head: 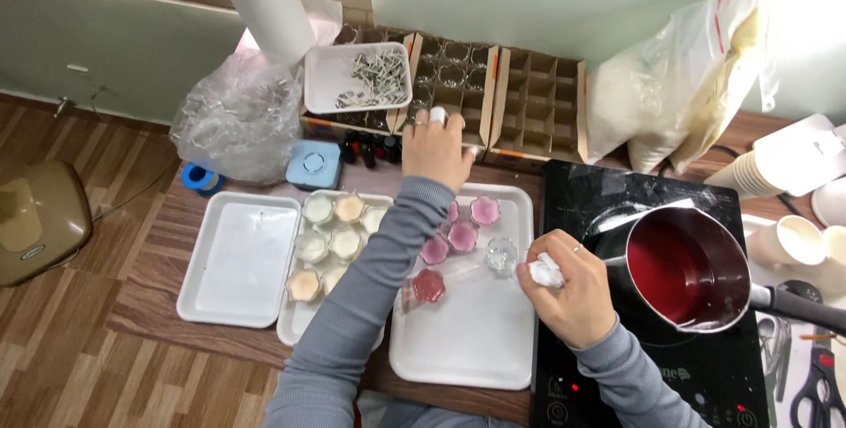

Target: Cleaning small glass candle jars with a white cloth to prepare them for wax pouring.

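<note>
1. Wooden worktop (150,291) stood against a pale wall, wood-patterned floor to the left.
2. Left hand (436,150) reached forward across the trays to a cardboard divider box (454,84) of empty glass cups. Its fingers curled around a small white-topped object (438,114) at the box's front edge; what that object was could not be told.
3. Right hand (573,291) lay at the right edge of the white tray (480,340), fingers pinched on a crumpled white tissue (545,271).
4. Empty clear glass cup (501,254) sat on that tray, just beside the tissue and the right fingertips, to their left; contact could not be told.
5. Pink-filled glass cups (458,236) stood on the same tray, left of the clear cup, partly hidden by the left sleeve.
6. Cream-filled glass cups (330,243) sat on a middle tray; another white tray (238,260) lay furthest left.
7. Saucepan (683,267) with red liquid rested on a black induction hob (582,194), near the right hand.
8. Further back: white dish of metal wick tabs (359,77), second divider box (542,102), crumpled plastic bag (238,115), large bag of pale flakes (679,84).
</note>
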